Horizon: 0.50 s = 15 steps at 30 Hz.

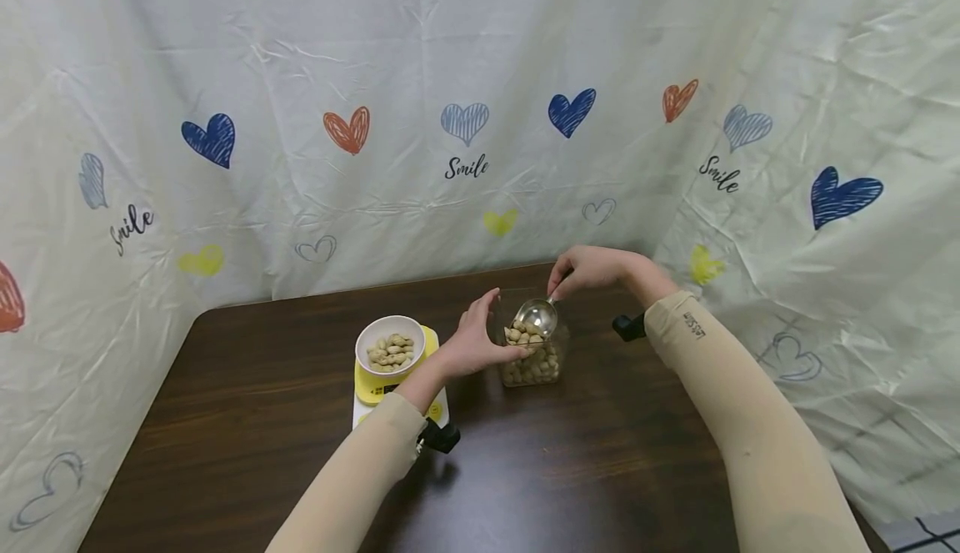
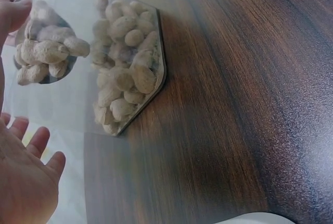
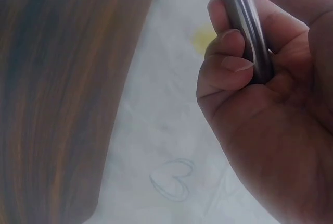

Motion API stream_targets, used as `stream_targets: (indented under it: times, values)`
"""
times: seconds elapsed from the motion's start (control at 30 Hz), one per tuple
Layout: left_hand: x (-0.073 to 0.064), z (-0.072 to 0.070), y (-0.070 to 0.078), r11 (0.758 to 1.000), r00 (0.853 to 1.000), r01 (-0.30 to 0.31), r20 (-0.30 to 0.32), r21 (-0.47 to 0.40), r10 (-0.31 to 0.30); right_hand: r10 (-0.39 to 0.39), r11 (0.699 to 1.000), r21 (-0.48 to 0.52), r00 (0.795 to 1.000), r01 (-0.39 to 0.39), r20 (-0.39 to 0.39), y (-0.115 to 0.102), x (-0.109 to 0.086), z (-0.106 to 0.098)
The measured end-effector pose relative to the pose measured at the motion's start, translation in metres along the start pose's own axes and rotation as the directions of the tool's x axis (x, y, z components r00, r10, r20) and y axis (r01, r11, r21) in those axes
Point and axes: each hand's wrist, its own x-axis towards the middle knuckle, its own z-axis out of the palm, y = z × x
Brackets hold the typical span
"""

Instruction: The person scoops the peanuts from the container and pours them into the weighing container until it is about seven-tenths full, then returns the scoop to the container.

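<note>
Cream sleeves (image 1: 337,486) lie nearest, each ending in a bare hand above the far part of the dark table (image 1: 247,419). The left hand (image 1: 480,344) is spread around a clear box-shaped container (image 1: 513,301), fingers extended along its far left side, thumb across its near wall; how firmly it presses I cannot tell. The right hand (image 1: 588,269), beyond the container's far right, has its fingers curled around the handle of a metal scoop (image 1: 537,317). Everything hinges on the scoop's slant: its long axis runs from the right hand downward, leftward and toward the near edge, so its round head sits in the container's mouth between both hands, among unshelled peanuts (image 1: 538,365). Container and scoop are near the table's far edge. To their left, nearer the left hand and toward the far left corner, a white bowl (image 1: 384,328) with more peanuts rests on a yellow-and-white kitchen scale (image 1: 370,384), partly covered by the left of the sleeves. The scoop is smooth and mirror-bright, the container flat-walled and see-through, the nuts pale, ridged and pinched at the waist; the tabletop shows streaked grain with a soft sheen. Past the far edge hangs a creased white curtain (image 1: 405,61) printed with hearts and "Smile".
</note>
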Motion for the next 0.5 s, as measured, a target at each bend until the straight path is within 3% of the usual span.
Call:
stream_targets:
  times: [0.33,0.5]
  values:
    - [0.0011,-0.0006,-0.0011,1.000,1.000,0.003,0.012,-0.011,-0.003,-0.019,0.999,0.035,1.000,0.019,-0.005,0.0059,-0.0029,-0.0086]
    - [0.0003,-0.0003,-0.0010,1.000,1.000,0.006,0.011,-0.011,-0.006,0.006,0.998,0.058,1.000,-0.006,0.007,0.0076,0.0018,-0.0075]
